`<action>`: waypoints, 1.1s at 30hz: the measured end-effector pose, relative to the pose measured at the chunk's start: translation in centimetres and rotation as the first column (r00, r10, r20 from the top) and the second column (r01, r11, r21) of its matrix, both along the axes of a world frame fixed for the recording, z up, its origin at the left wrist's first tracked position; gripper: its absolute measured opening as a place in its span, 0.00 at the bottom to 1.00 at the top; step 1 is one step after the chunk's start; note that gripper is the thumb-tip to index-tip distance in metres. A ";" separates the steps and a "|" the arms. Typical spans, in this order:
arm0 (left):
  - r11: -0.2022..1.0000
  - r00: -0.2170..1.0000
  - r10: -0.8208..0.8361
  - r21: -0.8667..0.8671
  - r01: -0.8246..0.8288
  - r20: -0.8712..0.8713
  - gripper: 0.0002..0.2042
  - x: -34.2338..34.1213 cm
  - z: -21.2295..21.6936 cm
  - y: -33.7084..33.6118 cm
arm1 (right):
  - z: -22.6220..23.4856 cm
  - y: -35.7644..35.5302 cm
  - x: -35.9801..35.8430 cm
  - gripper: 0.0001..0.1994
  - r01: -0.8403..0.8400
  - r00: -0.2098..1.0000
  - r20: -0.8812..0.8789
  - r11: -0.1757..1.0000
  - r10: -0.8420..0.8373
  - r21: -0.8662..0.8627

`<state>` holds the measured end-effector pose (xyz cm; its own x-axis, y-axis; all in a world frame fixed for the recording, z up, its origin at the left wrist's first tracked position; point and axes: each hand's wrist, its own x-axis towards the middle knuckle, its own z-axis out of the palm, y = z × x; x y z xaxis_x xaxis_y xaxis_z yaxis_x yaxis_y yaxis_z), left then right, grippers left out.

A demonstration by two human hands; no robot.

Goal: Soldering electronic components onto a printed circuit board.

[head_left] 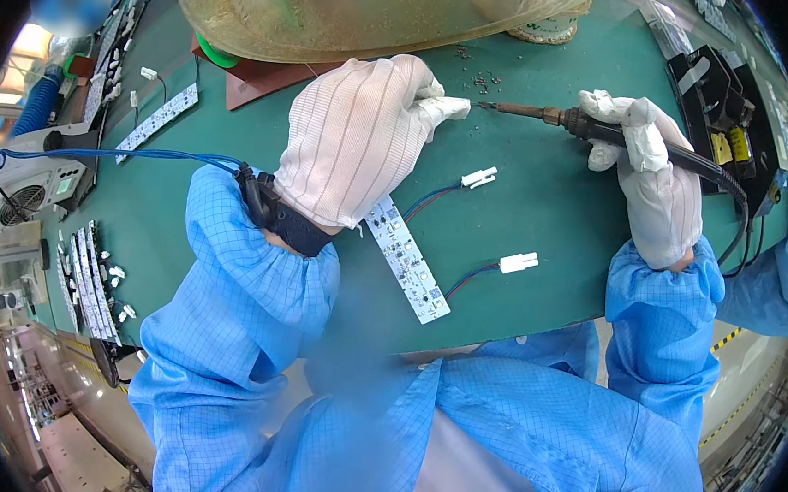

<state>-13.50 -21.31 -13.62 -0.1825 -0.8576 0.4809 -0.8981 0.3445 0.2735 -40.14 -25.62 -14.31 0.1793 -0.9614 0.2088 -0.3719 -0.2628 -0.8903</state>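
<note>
My right hand (652, 169), in a white glove, grips a soldering iron (597, 130) by its dark handle. The iron lies almost level, its tip pointing left. My left hand (356, 141), in a striped white glove, has thumb and fingers pinched together close to that tip. Whatever sits in the pinch is too small to make out. Below this hand lies a white LED circuit board (408, 264), its upper end hidden under the glove. Red and blue wires run from it to a white connector (479, 177) and a second white connector (519, 262).
Small dark bits (487, 79) are scattered beyond the iron tip. A large yellowed translucent cover (366, 17) overhangs the far side. Another board (158, 123) lies left, with stacked boards (90, 282) nearer. A black holder (724, 105) stands right. Blue cords (123, 156) trail from my left wrist strap.
</note>
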 end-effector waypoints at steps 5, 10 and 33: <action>1.000 1.000 -0.002 -0.007 0.002 0.011 0.12 0.0 0.1 0.0 | -0.3 0.1 -0.2 0.23 0.015 1.000 0.023 0.999 -0.014 -0.038; 0.993 0.999 -0.023 -0.113 0.018 -0.047 0.11 -0.1 0.5 0.0 | 1.2 0.7 0.7 0.24 0.018 0.995 0.094 0.992 -0.030 0.126; 0.979 0.937 0.044 0.204 0.029 -0.346 0.09 5.3 1.4 11.4 | 3.0 8.7 -0.8 0.26 -0.022 0.899 0.436 0.998 0.047 -0.064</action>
